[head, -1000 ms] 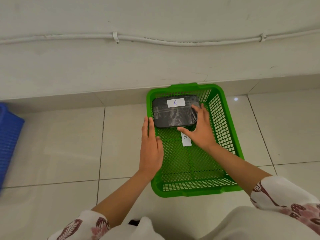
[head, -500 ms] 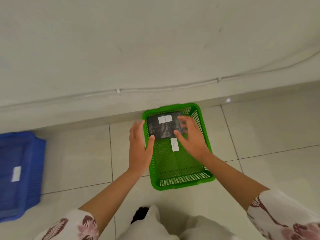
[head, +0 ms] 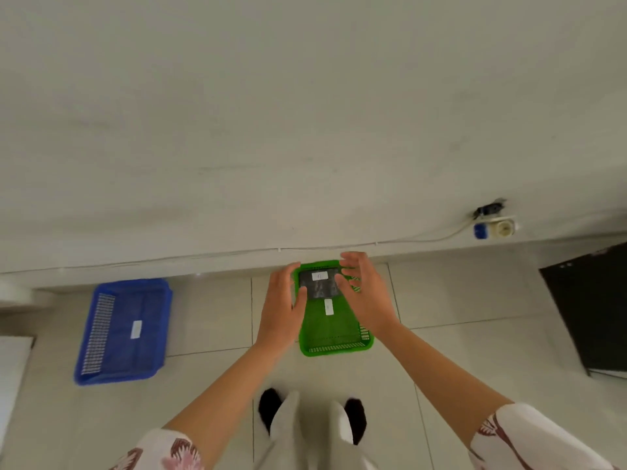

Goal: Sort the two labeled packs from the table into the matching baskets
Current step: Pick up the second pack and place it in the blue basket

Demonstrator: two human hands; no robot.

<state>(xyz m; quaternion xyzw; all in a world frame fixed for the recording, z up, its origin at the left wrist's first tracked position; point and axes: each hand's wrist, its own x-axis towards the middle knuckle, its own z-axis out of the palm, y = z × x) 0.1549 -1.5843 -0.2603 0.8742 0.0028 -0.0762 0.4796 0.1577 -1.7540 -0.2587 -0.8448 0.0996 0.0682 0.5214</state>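
Note:
A green basket (head: 336, 349) stands on the tiled floor against the wall, with a white label on its mesh bottom. A dark plastic-wrapped pack (head: 320, 284) with a white label lies flat in its far end. My left hand (head: 281, 307) hovers over the basket's left rim, fingers spread, holding nothing. My right hand (head: 364, 288) hovers over the right rim, fingers apart and empty. Both hands are raised above the pack and do not touch it. A blue basket (head: 125, 330) with a white label sits on the floor to the left.
A white cable runs along the wall's base to a socket (head: 502, 227) with a plug at the right. A dark flat object (head: 590, 310) stands at the right edge. My feet in dark socks (head: 271, 405) are below the green basket.
The view has risen and pulled back from the floor. Both hands have lifted off the pack, which stays in the green basket. The blue basket has come fully into view.

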